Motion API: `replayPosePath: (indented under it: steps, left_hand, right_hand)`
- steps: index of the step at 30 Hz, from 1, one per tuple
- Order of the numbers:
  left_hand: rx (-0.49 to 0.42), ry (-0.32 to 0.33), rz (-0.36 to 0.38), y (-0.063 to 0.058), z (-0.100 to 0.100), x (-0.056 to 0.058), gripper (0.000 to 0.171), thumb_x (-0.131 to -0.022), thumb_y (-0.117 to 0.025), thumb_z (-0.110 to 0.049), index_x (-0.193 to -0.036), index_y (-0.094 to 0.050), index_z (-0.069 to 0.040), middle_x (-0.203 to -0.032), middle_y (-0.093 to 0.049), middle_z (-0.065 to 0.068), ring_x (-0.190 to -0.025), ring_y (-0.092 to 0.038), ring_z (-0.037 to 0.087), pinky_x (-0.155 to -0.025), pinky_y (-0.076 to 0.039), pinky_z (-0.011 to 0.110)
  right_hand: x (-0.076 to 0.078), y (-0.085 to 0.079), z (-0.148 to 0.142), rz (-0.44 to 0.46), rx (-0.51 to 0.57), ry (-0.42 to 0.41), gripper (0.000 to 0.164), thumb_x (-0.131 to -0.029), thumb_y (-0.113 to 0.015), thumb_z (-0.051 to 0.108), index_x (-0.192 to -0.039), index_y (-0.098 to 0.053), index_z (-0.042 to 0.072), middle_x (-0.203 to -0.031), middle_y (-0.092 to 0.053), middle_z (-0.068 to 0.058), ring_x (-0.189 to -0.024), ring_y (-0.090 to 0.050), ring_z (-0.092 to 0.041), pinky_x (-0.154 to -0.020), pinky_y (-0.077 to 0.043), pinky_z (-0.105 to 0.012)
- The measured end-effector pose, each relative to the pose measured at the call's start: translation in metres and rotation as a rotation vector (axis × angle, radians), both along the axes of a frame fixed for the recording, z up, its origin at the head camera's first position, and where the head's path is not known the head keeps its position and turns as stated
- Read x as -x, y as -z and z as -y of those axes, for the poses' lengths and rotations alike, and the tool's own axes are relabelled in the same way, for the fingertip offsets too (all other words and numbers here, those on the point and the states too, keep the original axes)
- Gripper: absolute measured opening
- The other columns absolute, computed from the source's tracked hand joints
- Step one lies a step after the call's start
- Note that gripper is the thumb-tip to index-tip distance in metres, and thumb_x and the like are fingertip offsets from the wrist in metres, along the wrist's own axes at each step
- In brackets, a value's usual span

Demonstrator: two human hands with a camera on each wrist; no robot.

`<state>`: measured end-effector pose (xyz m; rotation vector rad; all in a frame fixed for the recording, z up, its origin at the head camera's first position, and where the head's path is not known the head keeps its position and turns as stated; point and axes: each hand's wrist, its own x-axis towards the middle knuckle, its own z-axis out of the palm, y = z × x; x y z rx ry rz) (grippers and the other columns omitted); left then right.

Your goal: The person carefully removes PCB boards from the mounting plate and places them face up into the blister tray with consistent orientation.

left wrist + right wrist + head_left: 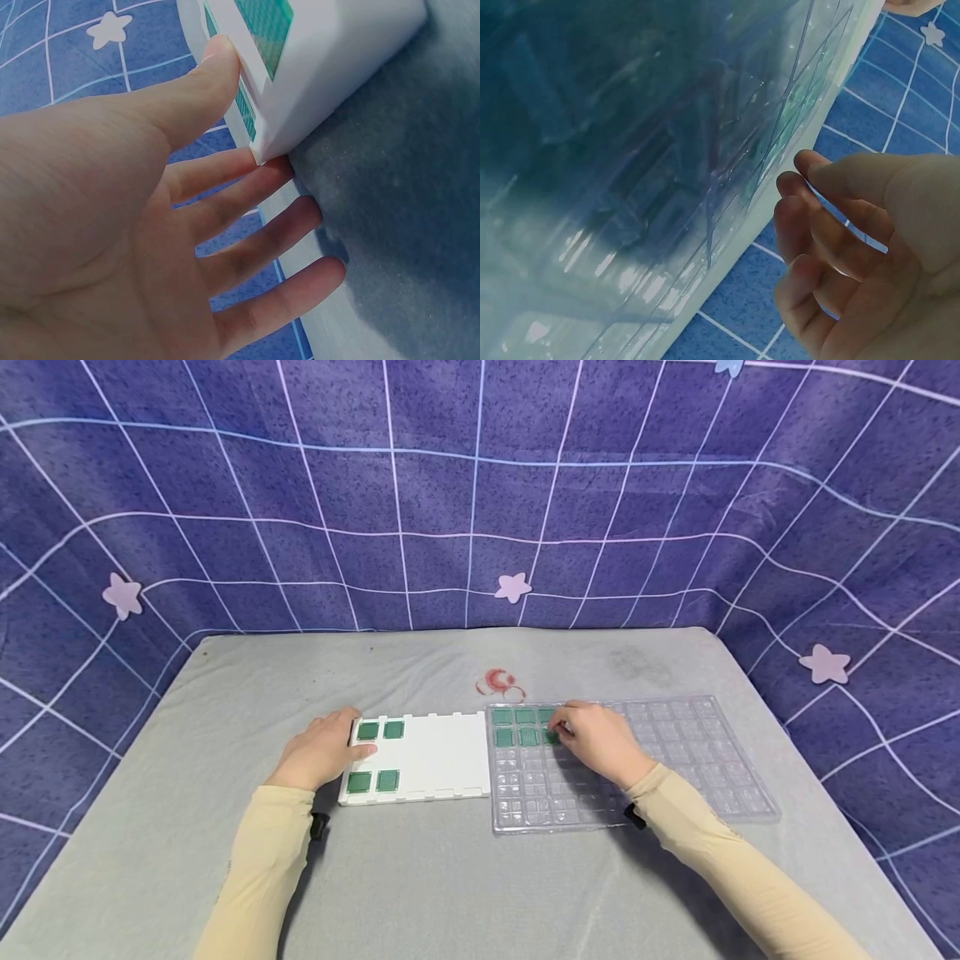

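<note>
A white tray (pixel 442 752) on the left carries several flat green chips (pixel 359 782), square like small circuit boards. My left hand (pixel 322 747) grips its left end, the thumb over the top and the index and middle fingertips at the corner. A clear plastic tray (pixel 675 768) with rows of square pockets lies against the white tray's right end. Green chips (pixel 504 737) sit in pockets at its far left. My right hand (pixel 600 739), fingers bent, pinches a green chip (pixel 551 737) at the third pocket of the second row; the fingertips partly hide it.
Both trays lie on a grey cloth-covered table (pixel 420 893). A red printed mark (pixel 498 681) shows on the cloth behind them. A blue gridded curtain (pixel 450 493) with star shapes hangs at the back and sides.
</note>
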<state>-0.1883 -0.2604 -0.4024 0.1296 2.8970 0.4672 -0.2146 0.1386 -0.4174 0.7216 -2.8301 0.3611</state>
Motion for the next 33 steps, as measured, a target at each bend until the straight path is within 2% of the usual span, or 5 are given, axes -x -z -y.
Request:
replayPosePath:
  steps: [10,23,29,33]
  left_hand:
    - [0.012,0.001,-0.004,-0.001,0.001,-0.001,0.061,-0.097,-0.068,-0.038,-0.141,-0.049,-0.002,-0.140,-0.057,0.024,-0.123,-0.054,0.046,-0.096,-0.048,0.065]
    - [0.017,0.012,-0.008,0.002,0.002,0.001,0.062,-0.097,-0.067,-0.039,-0.143,-0.048,-0.002,-0.144,-0.055,0.024,-0.125,-0.053,0.047,-0.097,-0.047,0.065]
    - [0.011,0.009,-0.002,0.001,0.001,0.001,0.062,-0.097,-0.067,-0.038,-0.144,-0.047,-0.003,-0.145,-0.054,0.023,-0.127,-0.052,0.047,-0.099,-0.046,0.065]
    - [0.009,0.011,0.001,0.000,0.001,0.001,0.061,-0.098,-0.067,-0.038,-0.144,-0.047,-0.003,-0.144,-0.055,0.023,-0.126,-0.053,0.046,-0.099,-0.047,0.064]
  right_hand:
    - [0.003,-0.009,0.027,-0.021,0.015,-0.051,0.014,-0.088,-0.073,0.007,-0.097,-0.078,0.017,-0.094,-0.075,0.002,-0.078,-0.073,-0.019,-0.063,-0.059,-0.038]
    - [0.017,-0.025,0.098,-0.029,-0.035,-0.189,0.011,-0.091,-0.073,0.014,-0.100,-0.076,0.021,-0.098,-0.075,0.006,-0.081,-0.072,-0.015,-0.058,-0.056,-0.036]
    - [0.029,-0.030,0.136,0.041,-0.049,-0.264,0.013,-0.093,-0.071,0.015,-0.103,-0.075,0.021,-0.100,-0.076,0.006,-0.083,-0.073,-0.013,-0.057,-0.055,-0.028]
    - [0.037,-0.032,0.161,0.135,-0.044,-0.318,0.012,-0.095,-0.070,0.016,-0.105,-0.075,0.019,-0.104,-0.076,0.005,-0.092,-0.074,-0.014,-0.066,-0.058,-0.029]
